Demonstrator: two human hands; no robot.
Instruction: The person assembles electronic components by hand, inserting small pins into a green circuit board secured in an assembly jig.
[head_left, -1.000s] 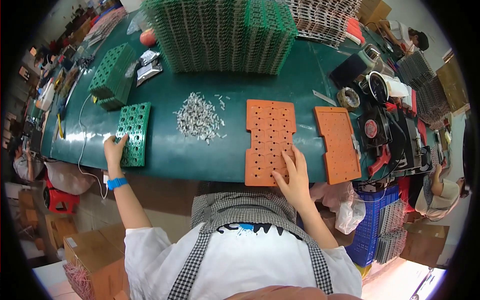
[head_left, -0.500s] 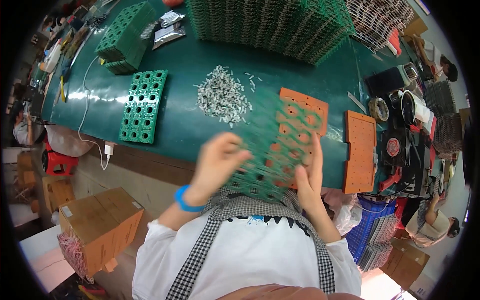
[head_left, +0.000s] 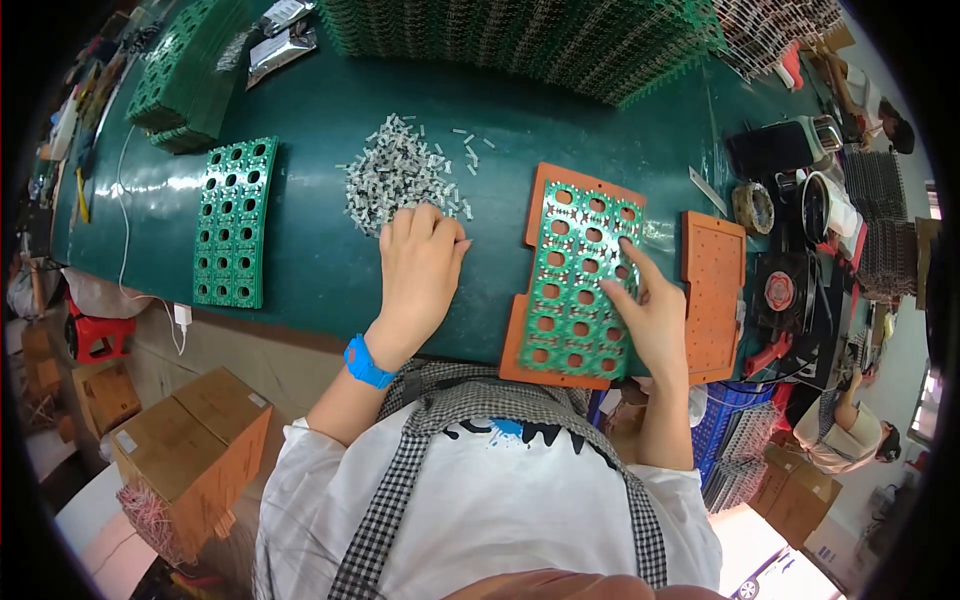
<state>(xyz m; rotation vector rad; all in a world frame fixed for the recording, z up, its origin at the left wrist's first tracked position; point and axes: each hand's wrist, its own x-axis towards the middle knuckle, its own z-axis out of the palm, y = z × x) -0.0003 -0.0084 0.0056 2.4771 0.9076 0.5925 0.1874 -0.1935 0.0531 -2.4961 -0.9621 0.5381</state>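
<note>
A green circuit board panel [head_left: 572, 280] with rows of dark-edged holes lies on an orange fixture plate [head_left: 513, 340], right of centre. My right hand [head_left: 655, 315] rests at the panel's right side, its thumb and forefinger apart and touching the top. Left of the plate, my left hand [head_left: 418, 275] reaches down to the near edge of a pile of small whitish parts [head_left: 392, 175]. Its fingers are bent and pressed together; whatever they pinch is hidden beneath them. A few loose parts [head_left: 472, 155] lie right of the pile.
Another green panel stack [head_left: 235, 225] lies at left, with a taller stack [head_left: 185, 75] behind it. Silvery bags [head_left: 282, 52] and a large block of stacked green boards [head_left: 520, 45] stand at the back. A second orange plate [head_left: 712, 290] and a tape roll [head_left: 753, 208] sit at right.
The green panel, blurred and held between both hands before, now lies on the orange plate. My left hand has let go of it and moved to the parts pile.
</note>
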